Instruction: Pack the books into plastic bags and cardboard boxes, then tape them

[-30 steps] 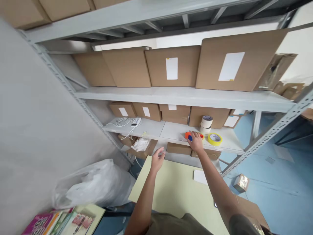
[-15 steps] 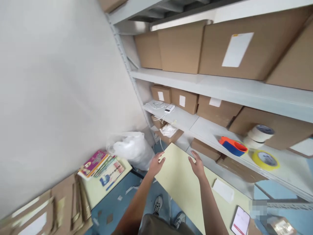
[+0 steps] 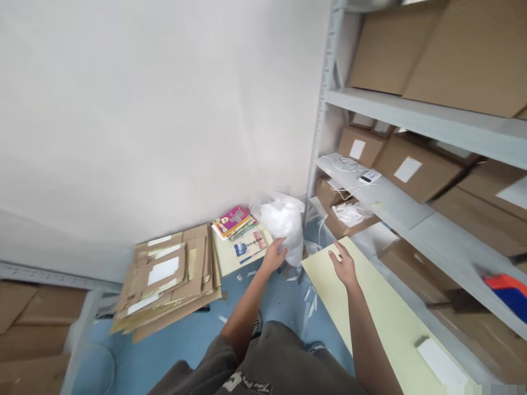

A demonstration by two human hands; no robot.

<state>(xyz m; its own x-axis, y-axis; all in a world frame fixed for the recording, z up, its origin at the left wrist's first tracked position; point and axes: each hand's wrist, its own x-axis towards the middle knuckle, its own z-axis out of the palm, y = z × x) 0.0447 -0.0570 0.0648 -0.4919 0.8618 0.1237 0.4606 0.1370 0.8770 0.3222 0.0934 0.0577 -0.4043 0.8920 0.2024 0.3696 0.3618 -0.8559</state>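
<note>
My left hand is raised with its fingers apart and nothing in it, in front of a white plastic bag. My right hand, also with its fingers spread, holds nothing and appears over the far end of a pale yellow table. Left of my left hand, colourful books lie on a second pale surface. Beside them is a stack of flattened brown cardboard pieces. A white block-like item rests on the yellow table at the lower right.
A grey metal shelf unit with cardboard boxes stands along the right side. A cable and a small white device lie on its middle shelf. Paper scraps lie on the blue floor. More boxes are at the lower left.
The view has turned left, showing more of the cardboard stack and the boxes at lower left. My left hand is now in front of the bag, away from the yellow table. Both hands remain free.
</note>
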